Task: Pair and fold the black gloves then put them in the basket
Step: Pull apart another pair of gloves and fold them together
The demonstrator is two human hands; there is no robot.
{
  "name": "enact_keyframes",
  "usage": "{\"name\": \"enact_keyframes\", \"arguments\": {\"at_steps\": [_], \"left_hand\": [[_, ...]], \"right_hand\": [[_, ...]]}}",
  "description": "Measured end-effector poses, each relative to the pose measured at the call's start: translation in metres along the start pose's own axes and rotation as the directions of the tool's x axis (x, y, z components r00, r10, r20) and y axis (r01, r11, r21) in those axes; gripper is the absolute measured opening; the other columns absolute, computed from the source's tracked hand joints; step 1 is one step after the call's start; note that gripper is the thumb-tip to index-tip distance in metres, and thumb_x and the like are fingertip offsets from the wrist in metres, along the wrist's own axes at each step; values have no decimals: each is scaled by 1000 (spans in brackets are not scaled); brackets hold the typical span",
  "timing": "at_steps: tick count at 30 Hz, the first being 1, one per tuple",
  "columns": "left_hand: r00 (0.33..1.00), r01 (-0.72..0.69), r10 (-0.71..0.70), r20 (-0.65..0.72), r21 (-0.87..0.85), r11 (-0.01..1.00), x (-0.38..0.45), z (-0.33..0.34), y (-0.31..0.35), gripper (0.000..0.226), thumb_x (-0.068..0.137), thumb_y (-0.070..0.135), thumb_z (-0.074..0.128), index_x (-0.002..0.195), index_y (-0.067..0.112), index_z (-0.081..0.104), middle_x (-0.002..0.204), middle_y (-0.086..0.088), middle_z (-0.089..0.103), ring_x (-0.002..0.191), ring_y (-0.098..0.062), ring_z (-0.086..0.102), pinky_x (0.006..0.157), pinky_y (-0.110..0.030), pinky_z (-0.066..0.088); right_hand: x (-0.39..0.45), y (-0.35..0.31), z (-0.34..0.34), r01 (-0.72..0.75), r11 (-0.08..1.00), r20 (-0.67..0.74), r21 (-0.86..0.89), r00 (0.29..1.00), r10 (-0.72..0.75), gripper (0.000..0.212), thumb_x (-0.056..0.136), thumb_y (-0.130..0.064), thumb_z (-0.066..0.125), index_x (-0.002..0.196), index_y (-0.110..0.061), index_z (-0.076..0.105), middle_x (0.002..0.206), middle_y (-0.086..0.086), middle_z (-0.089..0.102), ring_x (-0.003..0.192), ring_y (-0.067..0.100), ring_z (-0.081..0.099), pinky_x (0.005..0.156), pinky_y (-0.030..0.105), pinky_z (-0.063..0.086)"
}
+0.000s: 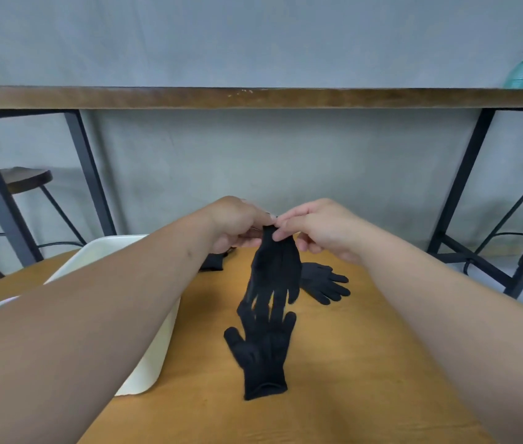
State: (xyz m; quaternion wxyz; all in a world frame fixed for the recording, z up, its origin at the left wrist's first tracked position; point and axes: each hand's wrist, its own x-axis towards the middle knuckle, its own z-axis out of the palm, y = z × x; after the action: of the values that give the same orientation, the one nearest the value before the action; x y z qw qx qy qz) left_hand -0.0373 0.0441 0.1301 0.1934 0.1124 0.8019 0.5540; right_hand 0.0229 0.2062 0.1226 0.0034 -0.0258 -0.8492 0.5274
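Both hands — left (237, 224), right (314, 229) — pinch one hanging glove's (274, 270) cuff above the table (350, 363).

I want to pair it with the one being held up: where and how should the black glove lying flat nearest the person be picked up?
Probably by the cuff. The flat glove lies on the table with its open cuff toward the person and fingers pointing away, so a pinch from the near side reaches the cuff edge first. That matches how both hands, left hand and right hand, pinch the hanging glove.
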Motion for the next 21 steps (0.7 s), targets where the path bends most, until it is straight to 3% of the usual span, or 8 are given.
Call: {"name": "enact_keyframes", "arguments": {"at_steps": [2,5,7,9,11,14,18,21], "left_hand": [[1000,-21,21,22,-7,1000,-2,-9,-6,23,91,8,64,114,8,65,101,-9,66,82,-17,60,72,-26,53],[997,-73,70,43,60,995,-7,-16,-9,18,91,9,65,107,15,68,98,-4,71,83,-14,64,82,-28,54],[994,-101,95,53,113,989,-9,-18,-9,15,90,11,66,102,19,69,96,-3,69,84,-14,63,88,-30,54],[991,-131,124,54,151,980,-10,-20,-9,13,89,12,67,99,20,71,94,-2,68,85,-15,61,89,-32,53],[987,-161,153,57,195,968,-11,-21,-9,12,88,13,68,97,20,71,95,-1,69,86,-16,61,81,-30,52],[987,-162,149,66,305,938,-14,-22,-11,16,88,16,68,103,20,71,96,1,70,82,-12,61,71,-24,44],[991,-131,133,24,423,897,-12,-19,-20,15,87,18,70,101,17,71,73,5,60,66,-8,55,61,-21,40],[984,-145,175,-40,394,908,-5,-15,-27,12,88,16,69,100,14,70,75,3,64,60,-7,57,57,-20,44]], "right_hand": [[-3,-4,0,7,1000,-39,-11,999,-7,12,89,-14,63,97,-15,72,88,-1,77,53,11,50,47,21,36],[-5,-9,0,34,993,-152,-110,987,-51,14,84,-18,72,98,-19,71,88,-4,67,61,10,51,55,21,38],[-6,-11,0,46,982,-114,-185,991,-68,29,82,-24,76,110,-25,65,100,-7,62,73,9,55,61,21,40],[-6,-10,1,40,973,-24,-229,999,-47,30,84,-25,75,112,-27,65,98,-9,64,70,11,56,63,22,43],[-6,-9,3,46,956,10,-289,999,-45,11,86,-27,72,96,-23,73,74,-3,64,60,14,52,62,25,43],[-6,-3,7,26,952,27,-305,999,-18,12,88,-31,70,86,-21,75,56,1,56,48,12,47,56,24,41],[-1,7,14,-40,955,52,-293,997,57,14,92,-33,65,97,-21,73,58,0,67,42,9,49,58,24,44],[8,12,20,-43,960,-8,-278,999,42,13,94,-32,62,101,-25,71,70,1,75,53,10,60,71,32,55]]}}
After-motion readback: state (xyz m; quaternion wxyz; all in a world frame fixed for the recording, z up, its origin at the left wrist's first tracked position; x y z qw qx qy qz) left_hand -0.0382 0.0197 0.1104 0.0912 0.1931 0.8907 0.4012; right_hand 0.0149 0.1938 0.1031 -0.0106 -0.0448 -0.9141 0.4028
